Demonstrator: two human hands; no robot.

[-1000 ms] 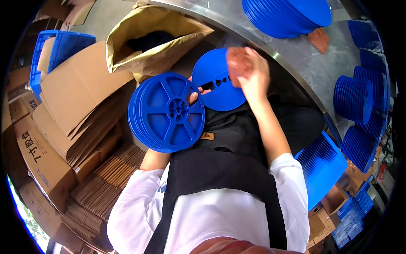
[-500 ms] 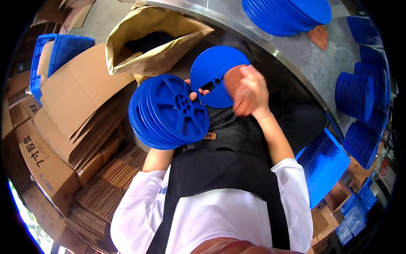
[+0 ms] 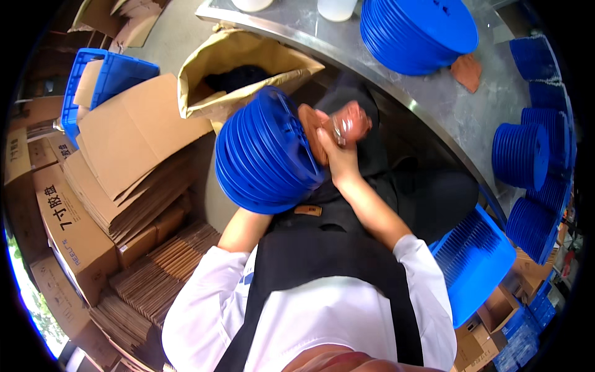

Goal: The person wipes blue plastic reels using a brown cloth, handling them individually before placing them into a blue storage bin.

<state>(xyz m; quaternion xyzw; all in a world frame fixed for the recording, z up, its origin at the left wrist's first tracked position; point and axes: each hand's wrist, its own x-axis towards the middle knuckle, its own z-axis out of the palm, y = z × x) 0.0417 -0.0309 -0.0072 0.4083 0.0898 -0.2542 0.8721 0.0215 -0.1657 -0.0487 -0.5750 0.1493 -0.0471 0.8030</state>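
I hold a stack of blue plastic reels [image 3: 263,161] on edge in front of my chest, above my black apron. My right hand [image 3: 338,133], in a reddish-brown glove, is clamped on the stack's right face. My left hand is hidden behind the stack; only its forearm [image 3: 243,228] shows, rising to the stack's lower left side and carrying it from there.
A curved grey metal table [image 3: 427,105] ahead bears a tall reel stack [image 3: 418,31] and a brown cloth [image 3: 466,71]. More reel stacks [image 3: 520,155] stand at right above a blue crate [image 3: 477,266]. At left: an open paper sack [image 3: 248,68], flat cardboard [image 3: 136,136], another blue crate [image 3: 105,74].
The single blue disc that my right hand held apart now lies against the stack. The stack has turned from face-on to edge-on and moved right, toward my right hand.
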